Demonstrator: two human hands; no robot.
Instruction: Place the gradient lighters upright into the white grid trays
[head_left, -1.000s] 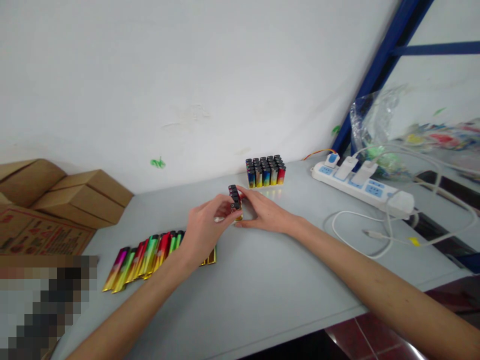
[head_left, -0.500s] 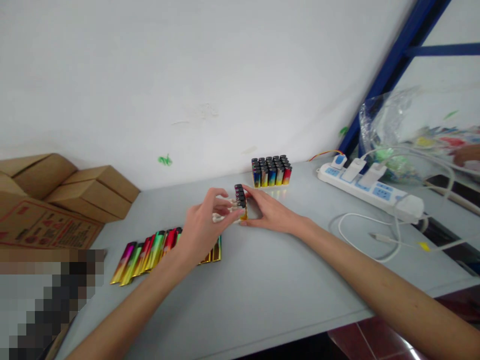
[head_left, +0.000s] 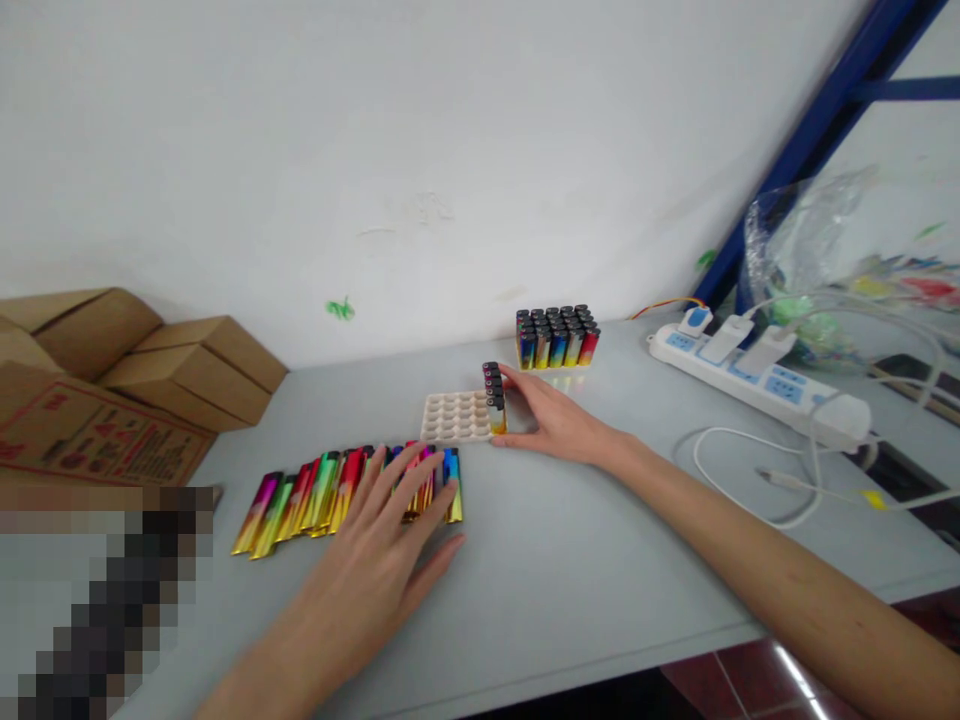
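A white tray [head_left: 454, 417] with rows of round sockets lies on the grey table [head_left: 570, 560]. One row of lighters [head_left: 493, 398] stands upright along its right edge. My right hand [head_left: 551, 420] rests flat against that row, fingers stretched out. A line of colourful lighters [head_left: 315, 492] lies flat nearer to me. My left hand [head_left: 375, 565] is spread open over the right end of that line, fingertips touching the lighters.
A full block of upright lighters [head_left: 555, 340] stands by the white wall. A white power strip [head_left: 757, 385] with plugs and loose cables lies at the right. Cardboard boxes [head_left: 150, 370] sit at the left. A blue rack post [head_left: 817, 140] and a plastic bag [head_left: 832, 250] are far right.
My left hand has left the tray and come back toward me onto the lying lighters, uncovering the tray. My right hand stays by the standing row.
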